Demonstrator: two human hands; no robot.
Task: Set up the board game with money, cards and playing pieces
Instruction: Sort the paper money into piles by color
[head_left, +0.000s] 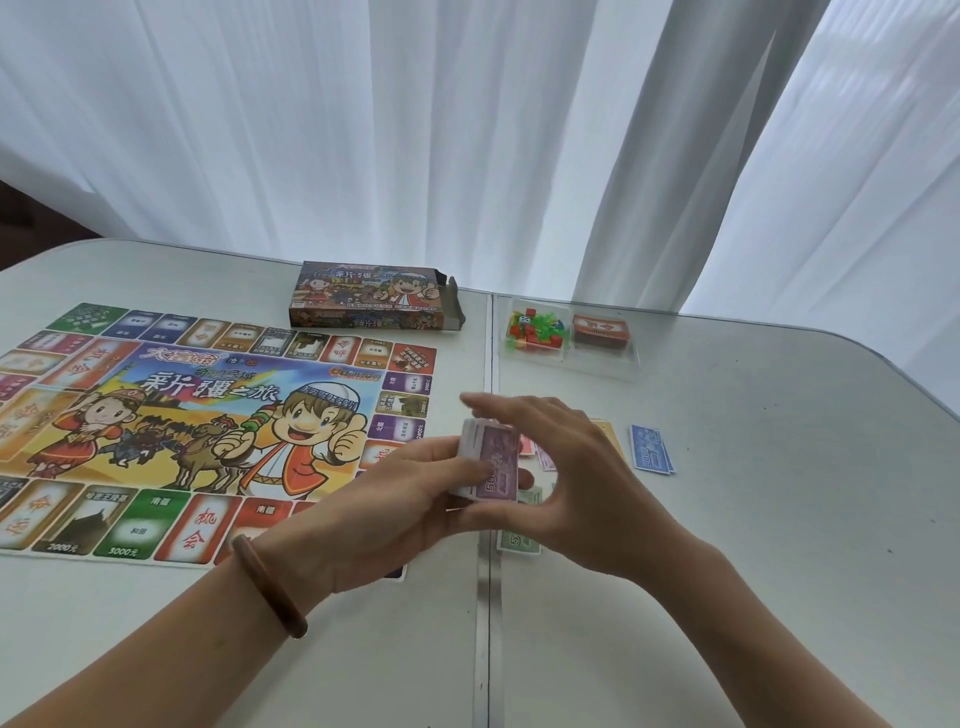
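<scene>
Game board (208, 415): lies flat on the left half of the table (779, 493), already unfolded.
Game box (363, 301): far side, just beyond the board, end flap open.
Left hand (410, 493): fingers and thumb are curled round the stack of play money (491, 460), holding it above the table seam near the board's right edge.
Stack of play money: a purple note is on top. Thin paper, light and floppy, likely to fan or slide apart, so grip it across both long edges and peel single notes from a corner.
Right hand (566, 467): fingers are nearly straight, arched over the stack's far end, with the thumb by its near corner. No note is seen pinched.
Sorted notes: a green note (517, 543) and pink ones lie under the hands; blue notes (652, 449) lie further right.
Clear tray (597, 364): far right, holding the playing pieces (532, 327) and the card deck (601, 330), both untouched.
</scene>
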